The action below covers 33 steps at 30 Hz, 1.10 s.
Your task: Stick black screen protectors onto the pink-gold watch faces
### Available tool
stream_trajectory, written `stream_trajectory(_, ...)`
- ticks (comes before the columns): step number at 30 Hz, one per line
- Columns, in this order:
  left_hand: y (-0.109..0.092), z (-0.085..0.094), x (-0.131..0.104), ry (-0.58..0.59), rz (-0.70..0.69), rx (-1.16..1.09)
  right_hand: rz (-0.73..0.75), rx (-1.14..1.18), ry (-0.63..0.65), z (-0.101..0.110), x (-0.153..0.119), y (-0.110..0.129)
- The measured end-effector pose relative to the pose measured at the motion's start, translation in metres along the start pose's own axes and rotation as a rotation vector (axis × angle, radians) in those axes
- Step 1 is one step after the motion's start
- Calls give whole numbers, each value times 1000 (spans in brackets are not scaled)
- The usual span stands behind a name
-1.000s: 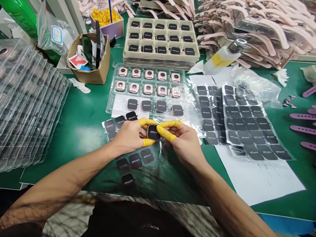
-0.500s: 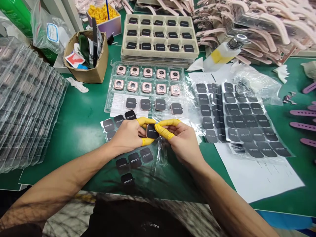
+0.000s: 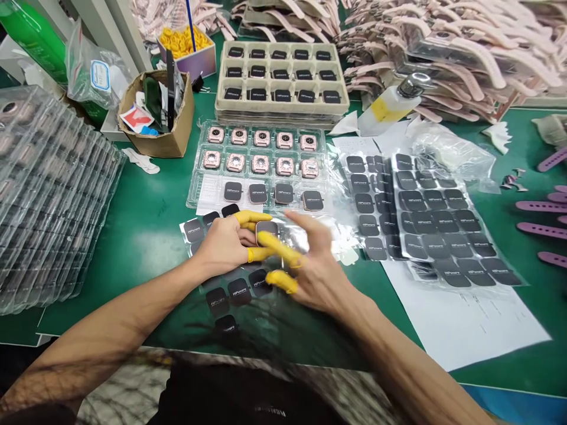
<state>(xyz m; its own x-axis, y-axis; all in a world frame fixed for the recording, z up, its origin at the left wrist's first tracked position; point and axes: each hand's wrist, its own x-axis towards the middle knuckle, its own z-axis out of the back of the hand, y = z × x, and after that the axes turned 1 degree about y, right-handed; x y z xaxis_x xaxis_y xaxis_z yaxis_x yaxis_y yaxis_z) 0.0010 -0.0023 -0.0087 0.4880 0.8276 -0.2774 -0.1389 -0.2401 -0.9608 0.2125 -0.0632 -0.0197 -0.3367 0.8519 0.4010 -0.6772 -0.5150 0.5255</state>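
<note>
My left hand [image 3: 228, 241], with yellow finger cots, grips a watch body [image 3: 267, 226] by its edges. The dark face of this watch body is turned up. My right hand [image 3: 316, 262], blurred by motion, has its fingers spread. One of its yellow-capped fingertips overlaps the watch face; I cannot tell whether it presses on it. Beneath the hands lies a clear sheet of black HiFuture film stickers [image 3: 240, 291]. Just beyond, a clear plastic tray [image 3: 191, 192] holds pink watch bodies [image 3: 260, 164], several face down and several with black stickers upward.
A beige tray [image 3: 279, 106] of black-faced watches stands behind. More sticker sheets [image 3: 436, 221] lie on white paper [image 3: 460, 330] at right. Stacked clear trays [image 3: 57, 200] rise at left. A cardboard box [image 3: 177, 139], a bottle [image 3: 390, 109] and pink straps [image 3: 443, 47] stand farther back.
My right hand has loosened from the watch body, spreading its fingers and turning, with its thumb lower. The left hand keeps its grip. The whole view has shifted slightly.
</note>
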Motion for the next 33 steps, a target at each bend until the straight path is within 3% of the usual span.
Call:
stream_trajectory(2,0,2,-1,-8,-11,-49,33,-75,135,-4,-2,0)
stream_trajectory(3,0,2,-1,-14,-11,-83,7,-107,144,-5,-2,-1)
stream_trajectory(8,-2,-6,-3,-42,40,-179,-212,-184,-72,-1,2,-11)
stream_trajectory(10,-5,-6,-3,-108,15,-226,-140,-83,-92,0,3,-10)
stream_trajectory(13,-19,12,-1,-224,-145,-238,125,-13,49,-5,4,-1)
stream_trajectory(15,-33,38,2,-266,-263,38,228,-65,136,-10,5,5)
stream_trajectory(16,-41,54,4,-285,-298,278,243,-82,152,-12,5,7)
stream_trajectory(19,-57,103,15,-300,-182,911,234,-55,147,-15,6,8)
stream_trajectory(22,-58,131,24,-161,-50,1074,251,-60,123,-14,6,5)
stream_trajectory(24,-53,134,27,-144,-27,1079,262,-85,114,-14,6,5)
stream_trajectory(25,-51,131,28,-192,-27,1085,262,-88,108,-13,6,5)
stream_trajectory(28,-50,114,31,-454,-73,1209,248,-51,80,-14,6,6)
stream_trajectory(30,-58,104,37,-550,-121,1334,235,-24,64,-15,6,6)
stream_trajectory(33,-79,103,55,-445,-133,1396,230,-18,54,-16,6,5)
